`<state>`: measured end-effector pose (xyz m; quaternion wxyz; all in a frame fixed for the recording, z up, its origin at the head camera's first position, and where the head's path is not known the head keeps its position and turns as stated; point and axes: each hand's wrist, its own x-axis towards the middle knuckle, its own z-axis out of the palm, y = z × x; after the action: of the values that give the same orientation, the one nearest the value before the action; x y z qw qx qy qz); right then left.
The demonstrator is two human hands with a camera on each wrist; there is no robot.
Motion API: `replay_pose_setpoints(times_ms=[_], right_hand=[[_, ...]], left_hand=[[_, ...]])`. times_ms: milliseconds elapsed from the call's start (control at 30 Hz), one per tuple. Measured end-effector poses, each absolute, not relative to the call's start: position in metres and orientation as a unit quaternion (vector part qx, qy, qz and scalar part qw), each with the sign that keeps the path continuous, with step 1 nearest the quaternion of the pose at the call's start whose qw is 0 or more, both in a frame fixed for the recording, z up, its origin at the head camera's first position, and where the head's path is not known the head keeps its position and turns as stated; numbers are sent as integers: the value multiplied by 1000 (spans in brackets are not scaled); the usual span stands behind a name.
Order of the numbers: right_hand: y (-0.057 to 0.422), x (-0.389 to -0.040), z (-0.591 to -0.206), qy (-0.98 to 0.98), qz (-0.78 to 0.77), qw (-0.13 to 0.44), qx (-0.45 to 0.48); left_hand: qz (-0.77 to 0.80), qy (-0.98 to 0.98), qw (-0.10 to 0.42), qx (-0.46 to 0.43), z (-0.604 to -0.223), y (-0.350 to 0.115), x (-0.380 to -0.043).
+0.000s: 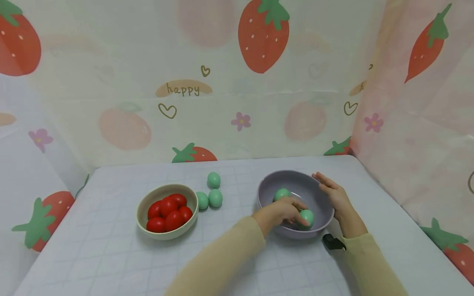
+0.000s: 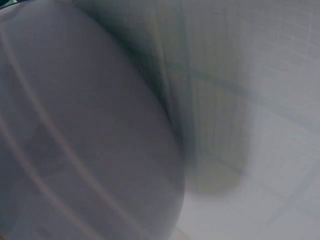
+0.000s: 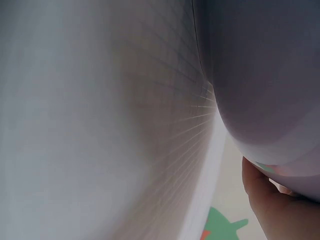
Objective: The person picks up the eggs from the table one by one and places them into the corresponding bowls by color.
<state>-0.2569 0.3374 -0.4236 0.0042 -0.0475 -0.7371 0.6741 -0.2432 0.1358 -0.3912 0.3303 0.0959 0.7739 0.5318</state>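
In the head view my left hand [image 1: 286, 211] reaches over the near rim of a purple-grey bowl [image 1: 270, 185]. Its fingers hold a green egg [image 1: 307, 217] low inside the bowl. Another green egg [image 1: 282, 194] lies in the bowl behind that hand. My right hand [image 1: 340, 201] rests against the bowl's right side, fingers extended along the outside of the rim. Up close, the right wrist view shows fingers [image 3: 272, 205] at the bowl's outer wall [image 3: 265, 75]. Only the bowl's smooth outside [image 2: 100, 115] and the table fill the left wrist view; the left hand is hidden there.
A cream bowl [image 1: 142, 220] with several red egg-shaped pieces [image 1: 169, 206] stands on the left. Three green eggs [image 1: 215, 198] lie on the table [image 1: 122, 267] just right of it. Strawberry-print cloth [image 1: 222, 135] hangs behind and at the sides.
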Motion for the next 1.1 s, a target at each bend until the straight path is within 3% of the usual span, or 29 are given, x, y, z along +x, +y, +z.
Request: replay_pose_setpoints(times_ms=[300,1100], right_hand=[[337,-256,-421,-731,681,8,-47],[336,-257,-425,-713,699,18,-44]], left_hand=[[474,791,373,103,-394,140,-247],[440,829,328,106,-396,144,-239]])
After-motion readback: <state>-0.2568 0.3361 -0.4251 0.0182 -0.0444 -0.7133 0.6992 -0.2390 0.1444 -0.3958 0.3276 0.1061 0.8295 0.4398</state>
